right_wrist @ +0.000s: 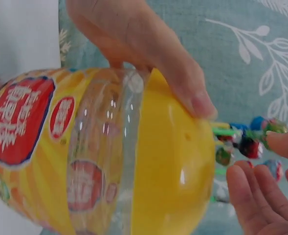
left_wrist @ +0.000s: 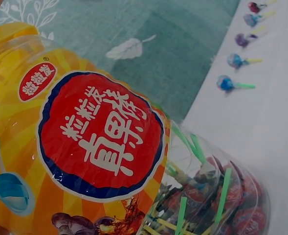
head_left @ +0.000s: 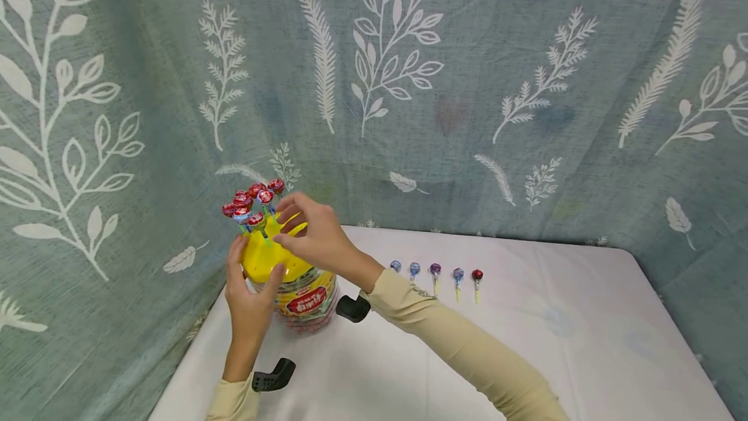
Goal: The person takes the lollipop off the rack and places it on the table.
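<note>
A candy jar point(head_left: 306, 301) with a yellow domed lid point(head_left: 280, 255) stands at the table's left side. Several red-wrapped lollipops point(head_left: 242, 200) stick up from the lid on thin sticks. My left hand point(head_left: 251, 301) holds the lid from its near left side, thumb and fingers spread around it; in the right wrist view, its thumb presses the yellow surface. Just right of the upright lollipops is my right hand point(head_left: 315, 229), fingers bent and apart from the thumb. Nothing shows between them. Through the jar's clear base, more lollipops point(left_wrist: 232, 196) appear in the left wrist view.
Several loose lollipops point(head_left: 435, 271) lie in a row on the white tablecloth point(head_left: 526, 336), right of the jar. A patterned green curtain point(head_left: 409, 167) hangs behind and to the left of the table. Black devices are strapped at both wrists.
</note>
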Demonstrator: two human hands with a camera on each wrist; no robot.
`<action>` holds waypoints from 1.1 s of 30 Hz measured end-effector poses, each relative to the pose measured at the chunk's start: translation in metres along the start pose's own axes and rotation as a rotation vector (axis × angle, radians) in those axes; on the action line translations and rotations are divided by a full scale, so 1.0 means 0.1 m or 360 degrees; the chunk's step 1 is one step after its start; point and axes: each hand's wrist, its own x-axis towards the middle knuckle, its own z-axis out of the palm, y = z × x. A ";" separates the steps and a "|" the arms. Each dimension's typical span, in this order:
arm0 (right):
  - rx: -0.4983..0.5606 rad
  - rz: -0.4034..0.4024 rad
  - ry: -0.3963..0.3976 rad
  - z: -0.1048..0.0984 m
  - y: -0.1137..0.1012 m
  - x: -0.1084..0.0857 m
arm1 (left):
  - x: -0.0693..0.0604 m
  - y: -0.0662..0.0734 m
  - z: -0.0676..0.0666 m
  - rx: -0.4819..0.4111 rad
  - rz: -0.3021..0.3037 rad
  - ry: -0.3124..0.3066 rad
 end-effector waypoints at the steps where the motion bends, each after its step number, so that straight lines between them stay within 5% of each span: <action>1: 0.0017 -0.0005 -0.0009 0.04 0.00 0.02 | -0.01 0.05 0.00 -0.0013 0.0010 0.0006; 10: 0.0047 -0.0050 0.0067 0.34 0.06 0.08 | -0.03 0.20 0.02 0.0035 0.0095 0.0043; 26: -0.0086 -0.0080 0.0188 0.35 0.02 0.08 | -0.02 0.17 0.01 0.0046 0.0147 0.0077; 33: -0.0054 -0.0071 0.0223 0.32 0.02 0.08 | 0.00 -0.19 0.05 0.0060 0.0132 0.0081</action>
